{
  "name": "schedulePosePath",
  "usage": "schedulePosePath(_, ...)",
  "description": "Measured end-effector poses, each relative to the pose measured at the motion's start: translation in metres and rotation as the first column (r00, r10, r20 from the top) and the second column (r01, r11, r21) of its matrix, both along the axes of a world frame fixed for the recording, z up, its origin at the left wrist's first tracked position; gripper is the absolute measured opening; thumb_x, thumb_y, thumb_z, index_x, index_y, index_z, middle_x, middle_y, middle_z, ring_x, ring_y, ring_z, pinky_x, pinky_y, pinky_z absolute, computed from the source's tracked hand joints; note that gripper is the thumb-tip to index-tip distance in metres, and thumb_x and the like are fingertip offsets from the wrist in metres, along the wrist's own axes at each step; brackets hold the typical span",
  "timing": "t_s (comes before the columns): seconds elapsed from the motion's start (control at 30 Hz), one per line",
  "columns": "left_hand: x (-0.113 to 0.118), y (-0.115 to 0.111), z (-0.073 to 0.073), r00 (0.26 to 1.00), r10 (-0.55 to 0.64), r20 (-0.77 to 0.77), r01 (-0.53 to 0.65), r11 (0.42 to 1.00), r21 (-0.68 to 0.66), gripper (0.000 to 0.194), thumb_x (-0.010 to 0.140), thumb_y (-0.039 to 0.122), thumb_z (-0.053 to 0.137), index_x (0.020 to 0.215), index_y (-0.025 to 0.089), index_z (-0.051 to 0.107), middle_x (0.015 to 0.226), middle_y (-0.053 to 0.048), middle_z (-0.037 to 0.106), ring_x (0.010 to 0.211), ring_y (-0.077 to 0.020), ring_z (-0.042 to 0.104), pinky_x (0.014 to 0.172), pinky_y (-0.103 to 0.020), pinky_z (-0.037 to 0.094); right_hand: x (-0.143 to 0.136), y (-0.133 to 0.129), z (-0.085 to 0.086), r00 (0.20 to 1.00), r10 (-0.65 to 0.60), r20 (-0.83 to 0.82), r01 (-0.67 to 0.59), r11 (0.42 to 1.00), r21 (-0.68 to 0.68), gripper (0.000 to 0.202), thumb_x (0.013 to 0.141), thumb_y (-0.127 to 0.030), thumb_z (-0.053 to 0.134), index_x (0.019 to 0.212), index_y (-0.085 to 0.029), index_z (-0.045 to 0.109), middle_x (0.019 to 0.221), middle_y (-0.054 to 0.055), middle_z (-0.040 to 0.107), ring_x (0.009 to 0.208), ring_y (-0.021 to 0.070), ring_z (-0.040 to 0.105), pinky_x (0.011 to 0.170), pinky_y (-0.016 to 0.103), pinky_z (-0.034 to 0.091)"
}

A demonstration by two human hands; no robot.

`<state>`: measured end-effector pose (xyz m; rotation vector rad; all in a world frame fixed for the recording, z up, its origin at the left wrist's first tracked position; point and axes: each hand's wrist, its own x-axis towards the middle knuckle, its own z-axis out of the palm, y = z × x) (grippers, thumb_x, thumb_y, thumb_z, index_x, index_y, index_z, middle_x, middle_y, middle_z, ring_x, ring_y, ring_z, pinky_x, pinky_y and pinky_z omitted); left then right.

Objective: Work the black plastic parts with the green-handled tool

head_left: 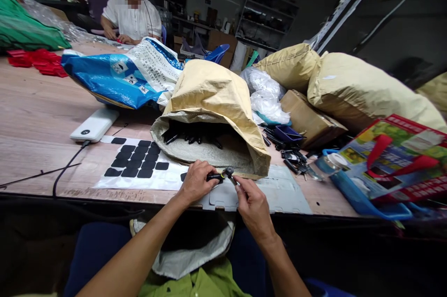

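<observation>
My left hand (198, 179) is closed around a small black handle-like part (213, 177) with a yellow ring near its end. In my right hand (256, 206), a thin metal tool with a round dark head (228, 171) is pinched between thumb and fingers; it resembles a small ratchet wrench. Its head meets the black part's end. Just beyond both hands, a yellow paper sack (213, 85) lies with its mouth toward me, several black parts inside. A white sheet of black rounded stickers (134, 159) lies left of my left hand. Below, a second sack (195, 262) gapes at my lap.
A white power bank (94, 124) with a cable lies left. Behind it is a blue-and-white sack (122, 76). Black parts (295, 159), a clear jar (326, 166) and a blue tray holding a colourful bag (394, 162) are right. A person (131, 20) sits across the table.
</observation>
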<state>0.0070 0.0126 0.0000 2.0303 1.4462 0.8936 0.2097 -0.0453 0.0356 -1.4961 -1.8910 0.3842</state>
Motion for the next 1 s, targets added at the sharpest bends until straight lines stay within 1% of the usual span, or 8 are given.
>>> schedulePosePath(0.2, -0.001, -0.001, 0.000, 1.000, -0.011, 0.005, 0.011, 1.000, 0.012, 0.015, 0.080, 0.027, 0.076, 0.095, 0.025, 0.073, 0.094, -0.001, 0.069, 0.098, -0.0231, 0.054, 0.088, -0.037, 0.036, -0.012, 0.000, 0.006, 0.999, 0.017, -0.048, -0.014, 0.998, 0.063, 0.033, 0.100, -0.026, 0.047, 0.126, -0.024, 0.067, 0.112, 0.008, 0.069, 0.105, 0.0199, 0.065, 0.093, 0.032, 0.051)
schedulePosePath(0.33, -0.001, -0.002, 0.002, 1.000, -0.003, -0.007, 0.003, 1.000, 0.009, 0.013, 0.081, 0.029, 0.075, 0.093, 0.023, 0.073, 0.092, -0.002, 0.067, 0.097, -0.0235, 0.054, 0.086, -0.037, 0.037, -0.019, 0.001, 0.004, 0.997, 0.070, 0.022, -0.070, 0.998, -0.004, 0.033, 0.100, -0.025, 0.045, 0.125, -0.024, 0.067, 0.107, 0.007, 0.070, 0.102, 0.0203, 0.065, 0.090, 0.032, 0.052)
schedulePosePath(0.4, -0.001, -0.001, 0.002, 1.000, -0.006, -0.011, 0.006, 1.000, 0.006, 0.015, 0.080, 0.029, 0.076, 0.093, 0.023, 0.073, 0.092, -0.002, 0.067, 0.098, -0.0235, 0.054, 0.086, -0.037, 0.037, -0.017, 0.006, 0.003, 0.998, 0.058, 0.034, -0.058, 0.998, 0.003, 0.033, 0.100, -0.025, 0.045, 0.124, -0.024, 0.068, 0.107, 0.007, 0.070, 0.101, 0.0199, 0.066, 0.089, 0.031, 0.051)
schedulePosePath(0.53, 0.000, 0.001, -0.001, 1.000, -0.009, -0.008, 0.009, 1.000, 0.010, 0.015, 0.079, 0.028, 0.076, 0.092, 0.024, 0.073, 0.092, -0.002, 0.068, 0.098, -0.0235, 0.054, 0.088, -0.037, 0.036, -0.005, 0.030, 0.003, 0.988, -0.101, 0.114, 0.093, 0.993, 0.072, 0.033, 0.098, -0.026, 0.049, 0.125, -0.025, 0.068, 0.108, 0.006, 0.070, 0.101, 0.0192, 0.065, 0.088, 0.029, 0.049)
schedulePosePath(0.63, 0.000, 0.002, -0.003, 1.000, -0.005, -0.008, 0.005, 1.000, 0.006, 0.014, 0.078, 0.027, 0.077, 0.090, 0.024, 0.072, 0.091, -0.001, 0.068, 0.097, -0.0234, 0.054, 0.087, -0.037, 0.036, 0.005, 0.054, -0.003, 0.919, -0.247, 0.308, 0.227, 0.969, 0.098, 0.032, 0.095, -0.024, 0.053, 0.121, -0.027, 0.071, 0.104, 0.005, 0.070, 0.101, 0.0208, 0.063, 0.088, 0.029, 0.047)
schedulePosePath(0.7, 0.000, 0.002, -0.005, 1.000, -0.006, -0.010, 0.006, 1.000, 0.004, 0.014, 0.077, 0.027, 0.076, 0.091, 0.024, 0.072, 0.091, -0.001, 0.067, 0.098, -0.0235, 0.054, 0.087, -0.038, 0.036, 0.009, 0.068, -0.011, 0.862, -0.318, 0.394, 0.304, 0.947, 0.100, 0.033, 0.095, -0.022, 0.054, 0.122, -0.028, 0.072, 0.108, 0.006, 0.071, 0.100, 0.0206, 0.063, 0.089, 0.029, 0.045)
schedulePosePath(0.87, 0.000, 0.001, -0.007, 1.000, -0.008, -0.003, 0.008, 1.000, 0.010, 0.015, 0.078, 0.028, 0.076, 0.092, 0.024, 0.072, 0.093, -0.002, 0.067, 0.099, -0.0236, 0.054, 0.088, -0.038, 0.036, 0.008, 0.081, -0.032, 0.800, -0.384, 0.461, 0.385, 0.918, 0.097, 0.036, 0.096, -0.024, 0.054, 0.127, -0.032, 0.069, 0.114, 0.006, 0.071, 0.096, 0.0200, 0.064, 0.088, 0.029, 0.042)
schedulePosePath(1.0, -0.001, 0.004, -0.006, 1.000, -0.018, -0.014, 0.018, 1.000, -0.003, 0.014, 0.080, 0.029, 0.074, 0.093, 0.024, 0.072, 0.094, -0.002, 0.067, 0.100, -0.0240, 0.054, 0.088, -0.039, 0.037, 0.005, 0.079, -0.035, 0.787, -0.391, 0.477, 0.388, 0.915, 0.110, 0.037, 0.095, -0.024, 0.055, 0.129, -0.031, 0.068, 0.113, 0.006, 0.071, 0.094, 0.0201, 0.064, 0.086, 0.029, 0.042)
